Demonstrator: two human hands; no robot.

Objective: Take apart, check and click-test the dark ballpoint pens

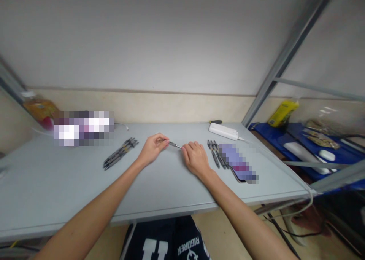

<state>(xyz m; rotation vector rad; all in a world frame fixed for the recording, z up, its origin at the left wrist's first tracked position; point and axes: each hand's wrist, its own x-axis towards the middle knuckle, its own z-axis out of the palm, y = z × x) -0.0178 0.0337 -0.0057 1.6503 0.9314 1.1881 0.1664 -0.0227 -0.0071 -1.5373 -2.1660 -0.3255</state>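
A dark slim pen point(174, 144) spans the gap between my hands, just above the desk's middle. My left hand point(152, 149) pinches one end between thumb and fingers. At the pen's other end, my right hand point(196, 157) is closed with its thumb and fingertips on the silvery tip. Several dark pens point(119, 154) lie side by side in a bundle left of my left hand. To the right of my right hand, more dark pens point(215, 153) lie in a row beside a phone. The fingers partly hide both ends of the held pen.
The blurred-out phone point(238, 163) lies right of the pens. Behind it are a white power strip point(224, 131) with a cable and a screwdriver point(216, 122). A bottle point(41, 107) stands back left. Right of the metal frame, a blue shelf point(265, 136) holds a yellow packet point(283, 112).
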